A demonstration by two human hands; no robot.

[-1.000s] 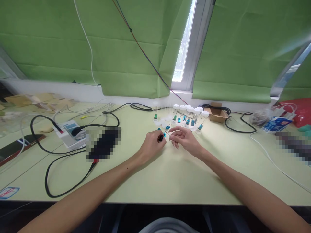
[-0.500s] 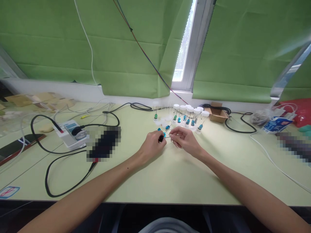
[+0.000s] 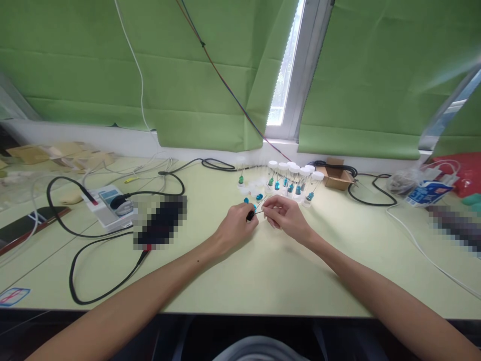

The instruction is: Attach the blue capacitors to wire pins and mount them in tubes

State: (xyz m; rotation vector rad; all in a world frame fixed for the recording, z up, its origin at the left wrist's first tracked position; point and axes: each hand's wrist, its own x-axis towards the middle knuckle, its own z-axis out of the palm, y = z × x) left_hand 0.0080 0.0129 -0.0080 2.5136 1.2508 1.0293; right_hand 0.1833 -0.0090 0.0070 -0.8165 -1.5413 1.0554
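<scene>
My left hand [image 3: 240, 223] is closed around a small black piece [image 3: 250, 215] whose exact kind is too small to tell. From that piece a thin metal rod [image 3: 258, 212] runs right, toward the fingertips of my right hand [image 3: 282, 213]. Those fingers are pinched together at the rod's far end; whether they grip it or something finer is hidden. Just beyond the hands lie several small blue parts, one of them a blue part [image 3: 259, 197] in a clear holder and another a blue part [image 3: 246, 200] by my left knuckles.
Behind the hands stand several clear tubes with white caps [image 3: 317, 176], holding blue and green pieces. A small cardboard box [image 3: 337, 178] is at the back right. On the left are a white power strip [image 3: 108, 208], black cables [image 3: 71, 273] and a blurred-out dark object [image 3: 161, 223].
Both hands stay in nearly the same place. The black piece and the thin rod have shifted very slightly between the fingers.
</scene>
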